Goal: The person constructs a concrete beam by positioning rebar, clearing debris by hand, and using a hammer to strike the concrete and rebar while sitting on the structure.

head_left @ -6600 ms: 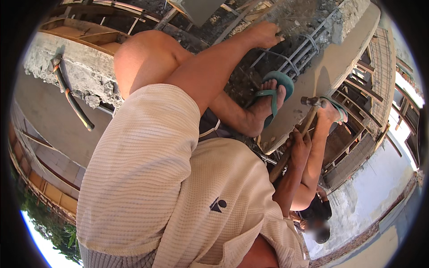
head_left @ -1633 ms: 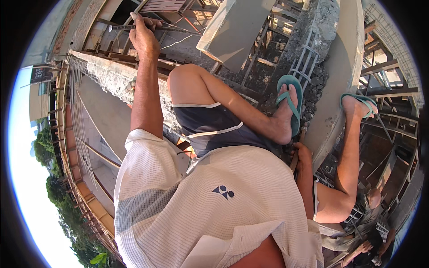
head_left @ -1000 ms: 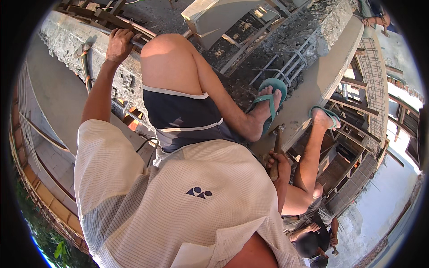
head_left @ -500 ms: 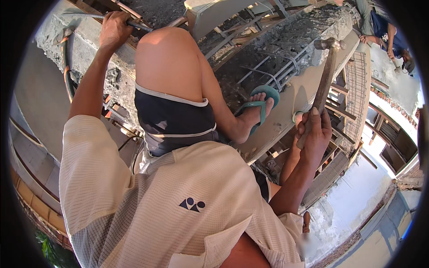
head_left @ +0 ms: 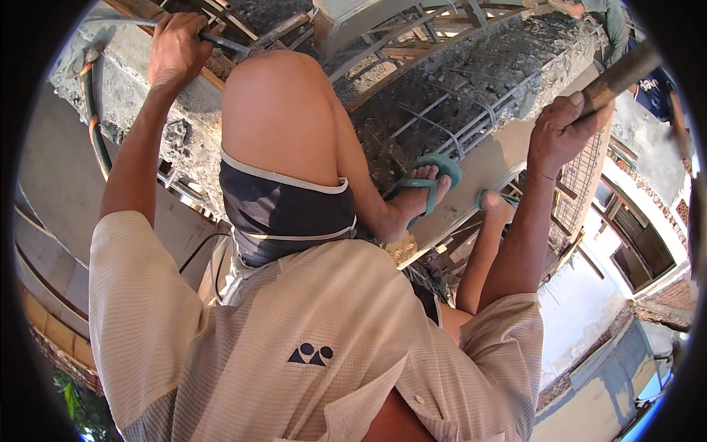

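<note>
My left hand (head_left: 177, 50) grips a thin steel bar (head_left: 227, 44) at the upper left, beside my raised knee. The bar lies nearly level above the rough, chipped concrete (head_left: 132, 55), one end running left past the fist and the other reaching my knee. At the upper right my right hand (head_left: 565, 131) is wrapped round the wooden handle of a hammer (head_left: 622, 77). The handle slants up to the right, and the hammer's head is out of view.
Bare rebar (head_left: 449, 129) sticks out of a broken concrete beam near my sandalled foot (head_left: 423, 188). A black and orange hose (head_left: 93, 121) hangs over the left edge. Timber formwork lies below and beyond. Another person in a dark shirt (head_left: 654, 96) is at the far right.
My right hand has swung the hammer up and to the right, taking its head out of view. My left hand, still on the bar, has shifted slightly left.
</note>
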The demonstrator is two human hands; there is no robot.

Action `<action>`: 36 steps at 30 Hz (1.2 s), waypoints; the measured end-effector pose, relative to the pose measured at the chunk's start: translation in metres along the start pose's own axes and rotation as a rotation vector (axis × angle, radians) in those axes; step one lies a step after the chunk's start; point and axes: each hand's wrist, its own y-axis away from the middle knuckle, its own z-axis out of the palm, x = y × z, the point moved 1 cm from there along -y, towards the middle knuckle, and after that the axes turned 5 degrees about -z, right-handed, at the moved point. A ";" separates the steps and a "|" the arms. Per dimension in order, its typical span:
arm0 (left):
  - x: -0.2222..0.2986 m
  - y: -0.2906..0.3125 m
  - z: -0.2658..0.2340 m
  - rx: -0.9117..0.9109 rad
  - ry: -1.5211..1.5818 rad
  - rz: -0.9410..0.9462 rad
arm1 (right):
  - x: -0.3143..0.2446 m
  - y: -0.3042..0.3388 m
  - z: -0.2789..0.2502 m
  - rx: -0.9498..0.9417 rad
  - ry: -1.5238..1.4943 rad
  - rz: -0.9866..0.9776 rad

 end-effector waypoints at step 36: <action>-0.001 -0.003 -0.004 0.083 0.093 0.005 | 0.037 0.053 0.010 -0.935 0.083 1.023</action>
